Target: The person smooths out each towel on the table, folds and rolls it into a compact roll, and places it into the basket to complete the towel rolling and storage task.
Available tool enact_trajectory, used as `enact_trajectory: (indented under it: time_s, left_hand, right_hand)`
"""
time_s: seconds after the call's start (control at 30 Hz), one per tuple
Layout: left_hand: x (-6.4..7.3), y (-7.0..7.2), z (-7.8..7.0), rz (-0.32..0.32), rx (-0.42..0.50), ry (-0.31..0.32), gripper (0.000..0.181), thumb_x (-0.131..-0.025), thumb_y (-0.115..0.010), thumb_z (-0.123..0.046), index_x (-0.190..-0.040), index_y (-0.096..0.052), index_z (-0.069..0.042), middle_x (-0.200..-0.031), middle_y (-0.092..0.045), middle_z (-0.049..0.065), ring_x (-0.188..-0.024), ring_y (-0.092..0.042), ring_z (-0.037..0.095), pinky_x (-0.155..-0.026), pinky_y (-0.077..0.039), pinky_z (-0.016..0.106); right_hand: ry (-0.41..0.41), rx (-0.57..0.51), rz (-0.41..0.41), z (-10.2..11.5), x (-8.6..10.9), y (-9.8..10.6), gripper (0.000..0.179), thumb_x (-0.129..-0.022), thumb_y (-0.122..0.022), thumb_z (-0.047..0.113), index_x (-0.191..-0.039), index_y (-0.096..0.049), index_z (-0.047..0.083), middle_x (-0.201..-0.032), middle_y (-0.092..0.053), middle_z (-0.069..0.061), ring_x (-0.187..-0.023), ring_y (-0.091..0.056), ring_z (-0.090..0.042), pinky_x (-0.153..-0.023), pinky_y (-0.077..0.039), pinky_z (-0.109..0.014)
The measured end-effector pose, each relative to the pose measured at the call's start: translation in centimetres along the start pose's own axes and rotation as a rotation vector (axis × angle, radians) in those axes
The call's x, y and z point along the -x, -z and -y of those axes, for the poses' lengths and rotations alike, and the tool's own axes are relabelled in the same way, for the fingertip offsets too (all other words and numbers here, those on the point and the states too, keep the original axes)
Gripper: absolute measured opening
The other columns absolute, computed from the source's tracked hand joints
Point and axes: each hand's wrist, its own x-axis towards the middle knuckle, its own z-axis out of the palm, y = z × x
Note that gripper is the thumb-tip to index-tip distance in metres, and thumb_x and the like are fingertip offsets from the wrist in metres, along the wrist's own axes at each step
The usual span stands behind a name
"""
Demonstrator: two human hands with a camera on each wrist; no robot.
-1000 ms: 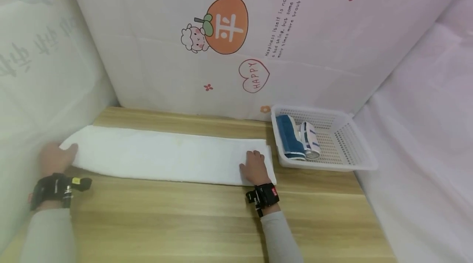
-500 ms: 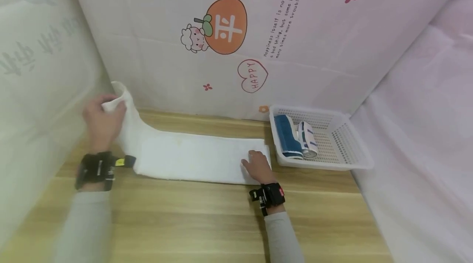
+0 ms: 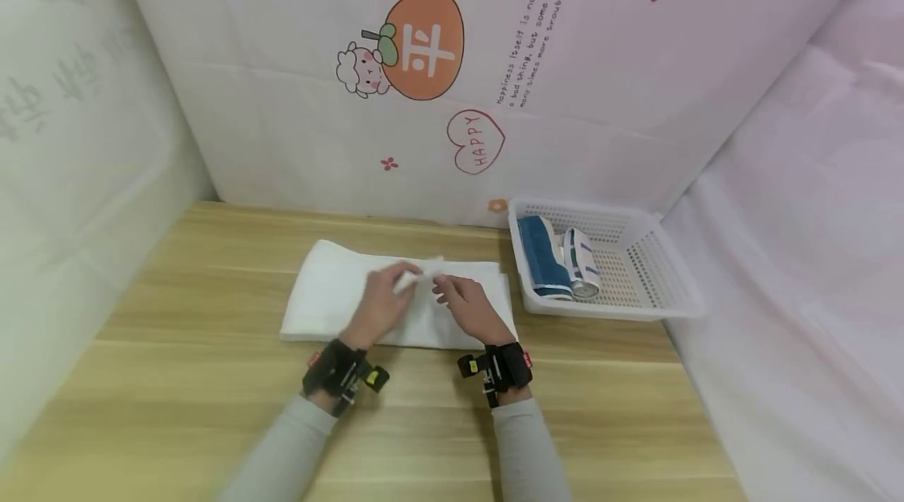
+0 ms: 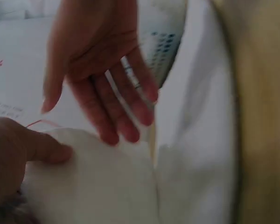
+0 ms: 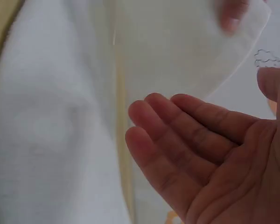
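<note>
A long white towel (image 3: 318, 294) lies across the wooden table, its left part folded over toward the right. My left hand (image 3: 381, 306) pinches the lifted end of the towel; the thumb shows on the cloth at the lower left of the left wrist view. Facing it, my right hand (image 3: 475, 307) hovers above the towel's right part, fingers extended and slightly bent, thumb apart. In the right wrist view its palm (image 5: 224, 172) holds nothing, and the raised flap hangs just beyond its fingertips.
A white perforated basket (image 3: 614, 313) stands at the back right, close to the towel's right end. Inside are a folded blue towel (image 3: 544, 251) and a rolled white towel with stripes (image 3: 582, 263). Printed white sheets (image 3: 297, 110) enclose the table (image 3: 176, 282) at the back and sides.
My left hand has carried the towel's left end up and over to the right, folding it back on itself. My right hand has lifted off the towel's right end and turned toward the left hand.
</note>
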Motion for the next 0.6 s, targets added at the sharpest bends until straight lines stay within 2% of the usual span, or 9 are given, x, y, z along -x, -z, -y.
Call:
enact_trajectory:
  time_s: [0.03, 0.07, 0.13, 0.23, 0.27, 0.33, 0.4, 0.47, 0.6]
  left_hand:
    - [0.6, -0.8, 0.3, 0.099, -0.007, -0.003, 0.025, -0.088, -0.067, 0.006, -0.112, -0.071, -0.003, -0.117, -0.073, 0.017, -0.098, -0.070, 0.029, -0.093, -0.057, 0.046]
    - [1.1, -1.5, 0.7, 0.192, -0.010, -0.017, 0.026, -0.089, -0.066, 0.007, -0.113, -0.071, -0.002, -0.117, -0.073, 0.017, -0.101, -0.070, 0.031, -0.096, -0.056, 0.048]
    - [2.0, -2.3, 1.3, 0.332, -0.014, -0.059, 0.024, -0.091, -0.066, 0.006, -0.114, -0.070, 0.001, -0.116, -0.073, 0.015, -0.113, -0.068, 0.032, -0.101, -0.054, 0.048]
    - [2.6, -2.5, 1.6, 0.438, -0.004, -0.108, 0.021, -0.094, -0.066, -0.001, -0.115, -0.070, 0.002, -0.115, -0.073, 0.014, -0.112, -0.068, 0.031, -0.099, -0.055, 0.045]
    - [2.7, -2.3, 1.6, 0.453, 0.003, -0.114, 0.021, -0.096, -0.066, -0.004, -0.115, -0.070, 0.002, -0.116, -0.073, 0.014, -0.113, -0.068, 0.031, -0.099, -0.055, 0.045]
    - [2.9, -1.7, 1.5, 0.455, -0.008, -0.108, 0.022, -0.098, -0.066, -0.010, -0.117, -0.070, 0.000, -0.119, -0.072, 0.012, -0.116, -0.067, 0.030, -0.101, -0.054, 0.045]
    - [2.9, -0.6, 1.4, 0.428, -0.041, -0.098, 0.024, -0.099, -0.066, -0.015, -0.119, -0.069, -0.002, -0.122, -0.071, 0.012, -0.119, -0.065, 0.030, -0.103, -0.052, 0.048]
    - [2.9, 0.9, 1.7, 0.370, -0.092, -0.094, 0.025, -0.098, -0.067, -0.016, -0.119, -0.070, -0.003, -0.123, -0.071, 0.011, -0.120, -0.064, 0.030, -0.104, -0.051, 0.049]
    - [3.1, 4.9, 3.2, 0.211, -0.189, -0.097, 0.024, -0.093, -0.072, -0.010, -0.115, -0.070, 0.000, -0.119, -0.071, 0.015, -0.117, -0.064, 0.034, -0.105, -0.048, 0.052]
  right_hand:
    - [-0.015, 0.003, 0.001, -0.3, -0.1, -0.2, 0.059, -0.110, -0.034, 0.048, -0.133, -0.063, 0.002, -0.120, -0.069, -0.014, -0.105, -0.068, -0.025, -0.092, -0.055, -0.039]
    - [-0.023, 0.003, 0.005, -0.6, -0.1, -0.4, 0.057, -0.110, -0.035, 0.047, -0.123, -0.068, 0.002, -0.112, -0.071, -0.014, -0.098, -0.069, -0.024, -0.087, -0.056, -0.038]
    - [-0.039, 0.020, 0.010, -1.1, -0.2, -0.7, 0.049, -0.110, -0.039, 0.041, -0.109, -0.071, 0.003, -0.096, -0.070, -0.012, -0.088, -0.069, -0.022, -0.080, -0.056, -0.037]
    - [-0.073, 0.044, -0.015, -1.7, -0.4, -1.2, 0.037, -0.108, -0.048, 0.033, -0.108, -0.070, 0.002, -0.090, -0.069, -0.012, -0.078, -0.068, -0.021, -0.072, -0.056, -0.036]
    - [-0.087, 0.050, -0.029, -1.7, -0.5, -1.5, 0.034, -0.107, -0.052, 0.030, -0.115, -0.068, 0.001, -0.093, -0.070, -0.014, -0.079, -0.069, -0.022, -0.073, -0.056, -0.037]
    - [-0.116, 0.071, -0.062, -1.7, -0.7, -2.0, 0.041, -0.103, -0.059, 0.027, -0.132, -0.059, -0.003, -0.105, -0.069, -0.018, -0.086, -0.069, -0.025, -0.075, -0.057, -0.039]
    - [-0.139, 0.107, -0.080, -1.9, -1.0, -2.6, 0.048, -0.100, -0.065, 0.026, -0.136, -0.055, -0.004, -0.112, -0.067, -0.021, -0.093, -0.066, -0.029, -0.078, -0.055, -0.042]
    - [-0.156, 0.159, -0.093, -1.9, -1.3, -3.1, 0.051, -0.097, -0.069, 0.025, -0.136, -0.053, -0.004, -0.113, -0.065, -0.022, -0.099, -0.063, -0.030, -0.083, -0.054, -0.043]
    - [-0.208, 0.223, -0.138, -2.3, -1.9, -3.9, 0.048, -0.096, -0.070, 0.026, -0.129, -0.058, -0.006, -0.107, -0.067, -0.020, -0.092, -0.064, -0.029, -0.083, -0.054, -0.044]
